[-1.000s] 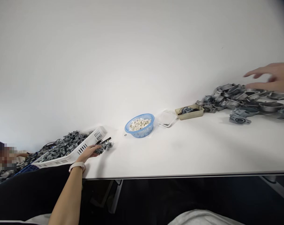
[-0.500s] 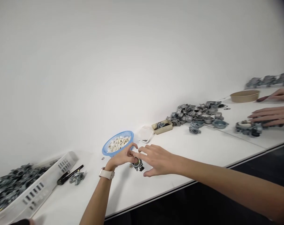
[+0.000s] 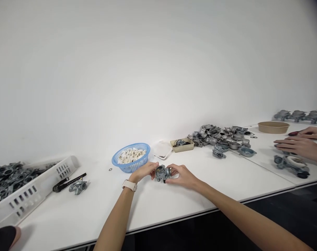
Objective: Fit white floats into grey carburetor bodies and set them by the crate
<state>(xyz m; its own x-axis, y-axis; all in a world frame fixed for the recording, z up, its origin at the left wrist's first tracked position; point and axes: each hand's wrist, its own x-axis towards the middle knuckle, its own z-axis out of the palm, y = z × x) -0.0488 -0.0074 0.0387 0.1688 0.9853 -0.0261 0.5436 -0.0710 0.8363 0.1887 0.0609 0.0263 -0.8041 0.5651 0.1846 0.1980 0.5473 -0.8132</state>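
A grey metal carburetor body (image 3: 161,173) is held between my two hands just over the white table. My left hand (image 3: 145,170), with a pale watch on the wrist, grips its left side between thumb and fingers. From the right, my right hand (image 3: 184,176) pinches its round end. Behind my left hand stands a blue basket (image 3: 117,165) of white ring-like plastic parts (image 3: 132,156). A white shallow tray (image 3: 162,150) and a small beige tray (image 3: 183,149) with dark small parts lie beyond my hands.
At left are a white crate (image 3: 28,198) of metal parts, a black strap (image 3: 69,183) and a loose carburetor body (image 3: 78,187). A pile of metal bowls (image 3: 216,134) lies at back right. Another person's hands (image 3: 302,146) work near a brown bowl (image 3: 273,128).
The carburetor body has been turned over, and my right hand, previously spread beside it, has closed on its right end. The camera view has tilted.
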